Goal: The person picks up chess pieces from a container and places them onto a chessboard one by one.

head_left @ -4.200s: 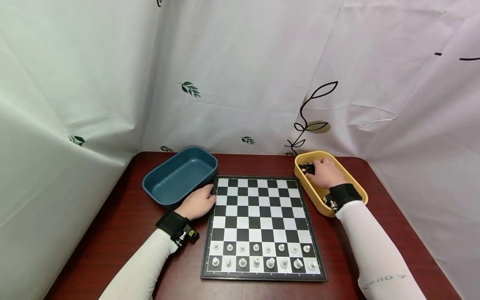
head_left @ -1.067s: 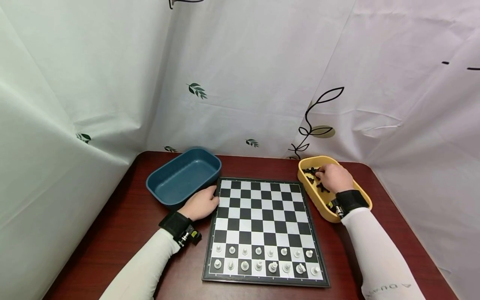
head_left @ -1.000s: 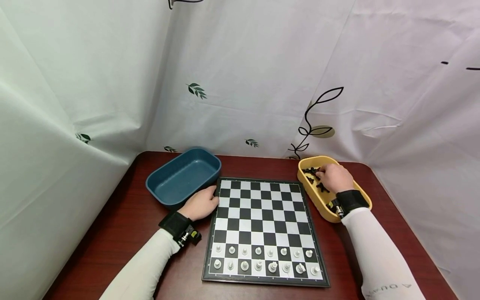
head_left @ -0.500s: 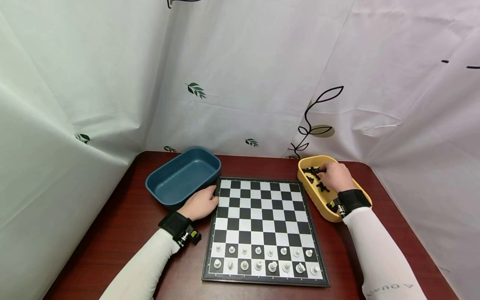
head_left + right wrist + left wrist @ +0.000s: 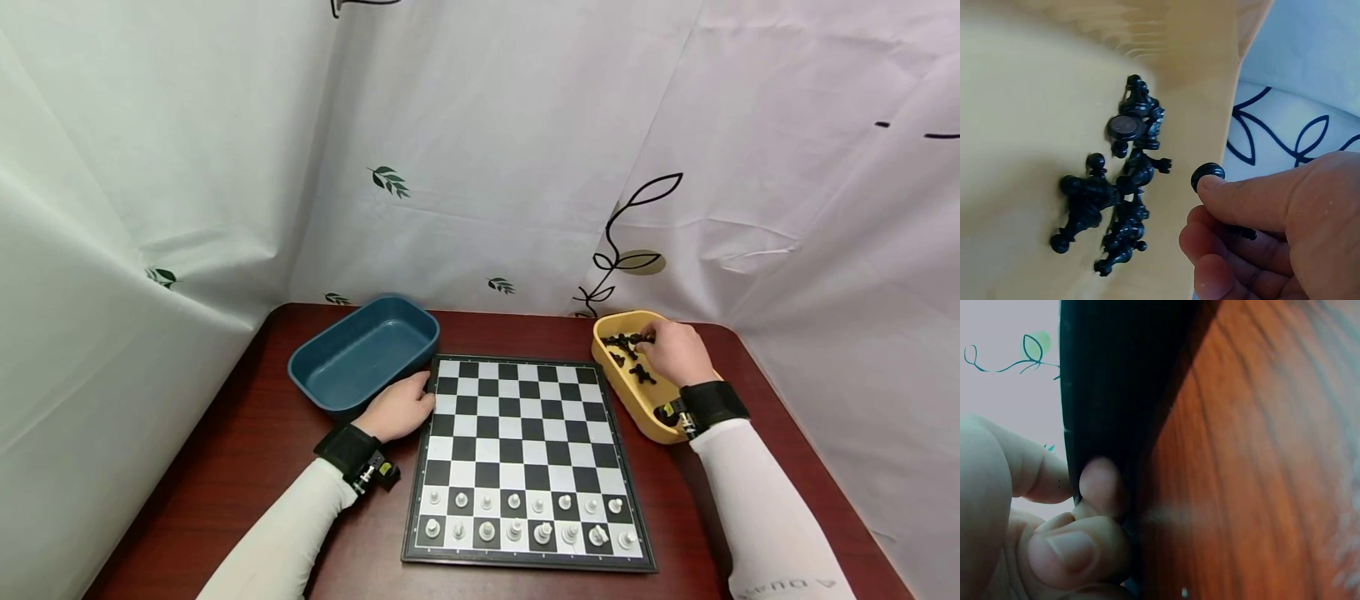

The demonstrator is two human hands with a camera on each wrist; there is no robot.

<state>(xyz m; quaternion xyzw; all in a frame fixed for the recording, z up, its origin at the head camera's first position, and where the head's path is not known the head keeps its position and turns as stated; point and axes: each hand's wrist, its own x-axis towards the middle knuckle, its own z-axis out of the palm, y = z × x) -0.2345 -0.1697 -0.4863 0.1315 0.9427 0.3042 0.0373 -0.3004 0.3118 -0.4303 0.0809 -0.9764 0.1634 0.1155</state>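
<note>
My right hand (image 5: pixel 678 354) is at the yellow tray (image 5: pixel 626 400), pinching a black chess piece (image 5: pixel 1208 177) between thumb and fingers. Its round base points up past the thumb in the right wrist view, and the fingers hide most of the rest. Several other black chess pieces (image 5: pixel 1088 201) lie in a loose heap on the tray floor, left of the hand in that view. My left hand (image 5: pixel 397 408) holds the left edge of the chessboard (image 5: pixel 521 429). In the left wrist view, curled fingers (image 5: pixel 1072 550) sit against the board's dark edge (image 5: pixel 1119 381).
White chess pieces (image 5: pixel 542 533) stand in two rows along the board's near side. A blue tray (image 5: pixel 363 354) with nothing in it sits behind my left hand. Dark red tabletop (image 5: pixel 247 450) surrounds these things, and a white curtain (image 5: pixel 480 150) hangs behind.
Black pieces bunched at my right hand about four seconds ago now lie spread in the yellow tray. Lately the right hand has drawn slightly back, a piece pinched in it. My left hand stays put.
</note>
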